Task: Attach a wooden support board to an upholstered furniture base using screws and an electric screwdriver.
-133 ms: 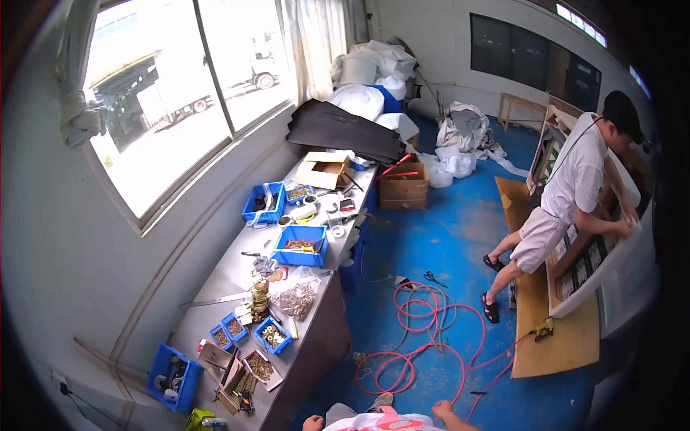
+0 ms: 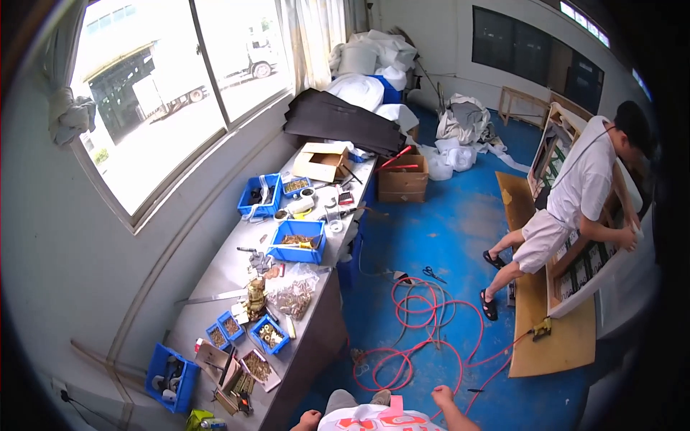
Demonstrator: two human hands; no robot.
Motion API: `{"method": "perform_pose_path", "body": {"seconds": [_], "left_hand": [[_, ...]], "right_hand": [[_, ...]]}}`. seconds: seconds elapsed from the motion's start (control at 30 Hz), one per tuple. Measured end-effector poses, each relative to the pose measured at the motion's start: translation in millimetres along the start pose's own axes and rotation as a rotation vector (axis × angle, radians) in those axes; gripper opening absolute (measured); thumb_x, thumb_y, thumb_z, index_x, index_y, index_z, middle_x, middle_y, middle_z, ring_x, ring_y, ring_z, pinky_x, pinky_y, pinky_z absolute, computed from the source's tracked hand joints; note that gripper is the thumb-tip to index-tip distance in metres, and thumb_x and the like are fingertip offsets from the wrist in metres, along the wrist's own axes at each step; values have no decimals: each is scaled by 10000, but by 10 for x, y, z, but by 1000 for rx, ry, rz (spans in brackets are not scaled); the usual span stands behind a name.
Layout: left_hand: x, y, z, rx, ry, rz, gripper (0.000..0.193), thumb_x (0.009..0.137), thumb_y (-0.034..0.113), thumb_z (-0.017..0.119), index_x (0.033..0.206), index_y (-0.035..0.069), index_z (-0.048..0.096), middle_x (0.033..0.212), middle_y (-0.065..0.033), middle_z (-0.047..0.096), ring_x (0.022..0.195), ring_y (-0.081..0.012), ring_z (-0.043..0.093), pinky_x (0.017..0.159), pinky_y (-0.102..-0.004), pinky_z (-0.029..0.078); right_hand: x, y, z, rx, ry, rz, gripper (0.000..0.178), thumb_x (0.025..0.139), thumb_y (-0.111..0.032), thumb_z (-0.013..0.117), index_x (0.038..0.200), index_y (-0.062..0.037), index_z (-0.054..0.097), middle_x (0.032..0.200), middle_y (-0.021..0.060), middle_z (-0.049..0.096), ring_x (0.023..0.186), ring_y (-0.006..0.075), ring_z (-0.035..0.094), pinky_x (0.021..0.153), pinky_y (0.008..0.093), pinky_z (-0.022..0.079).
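Note:
My left hand [image 2: 310, 418] hangs low at the bottom of the view, beside my grey trouser leg, its fingers curled in with nothing seen in them. On the other side of my pink-and-white patterned top, my right hand [image 2: 443, 394] is held out over the blue floor. Its fingers are also curled, and no object shows in it. Neither hand touches anything I can see. To the left of my left hand is the metal-topped workbench [image 2: 215, 273]; a red air hose [image 2: 410, 352] lies coiled on the floor ahead of my right hand.
Blue bins [image 2: 298, 251] of small hardware and a clear bag of parts [image 2: 293, 293] are on the bench. Scissors [image 2: 433, 274] lie on the floor. At right, another person [image 2: 582, 179] bends over a wooden frame [image 2: 596, 269] beside a yellow board [image 2: 546, 352].
Both my hands and more of my top have come up into view at the lower edge. The scene has shifted slightly. The other person's hands remain at the frame's white covering.

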State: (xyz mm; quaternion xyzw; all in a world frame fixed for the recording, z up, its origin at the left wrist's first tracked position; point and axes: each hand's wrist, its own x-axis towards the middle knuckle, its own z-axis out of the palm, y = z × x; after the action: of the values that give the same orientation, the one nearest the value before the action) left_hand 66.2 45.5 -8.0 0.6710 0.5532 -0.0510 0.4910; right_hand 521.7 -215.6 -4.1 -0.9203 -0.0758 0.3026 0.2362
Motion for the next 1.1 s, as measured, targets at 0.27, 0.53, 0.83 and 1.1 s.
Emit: {"method": "perform_pose_path", "body": {"seconds": [0.27,0.53,0.83,1.1], "left_hand": [[1093,453,-867,44,-93,39,484,921,423,640,1227,54,704,1185,-203,710,1119,-344,667,980,-440,512],[2214,1269,-1617,11,-46,-16,357,941,342,579,1184,119,715,1124,-148,734,1095,-314,686,971,-409,521],[3154,1582,-2048,-218,22,-164,376,953,333,564,1208,95,703,1151,-154,727,1108,-307,678,969,-400,515],[4392,1808,-3615,-269,851,-312,263,925,236,630,1080,46,726,1004,-179,725,953,-323,704,870,-413,549]], "right_hand": [[1,-254,685,-93,-56,102,308,738,-153,762,1030,-57,743,904,95,746,824,210,716,795,351,573],[822,-793,976,-35,-127,-44,279,797,-136,758,1064,-58,734,954,98,736,894,222,694,858,360,554],[2262,-2141,1172,95,-240,-248,255,846,-154,774,1089,-82,743,1029,103,736,998,233,674,952,376,535],[3935,-5193,1408,-38,-528,-504,240,899,-91,714,1129,-24,702,1033,90,728,964,203,670,905,348,535]]}}
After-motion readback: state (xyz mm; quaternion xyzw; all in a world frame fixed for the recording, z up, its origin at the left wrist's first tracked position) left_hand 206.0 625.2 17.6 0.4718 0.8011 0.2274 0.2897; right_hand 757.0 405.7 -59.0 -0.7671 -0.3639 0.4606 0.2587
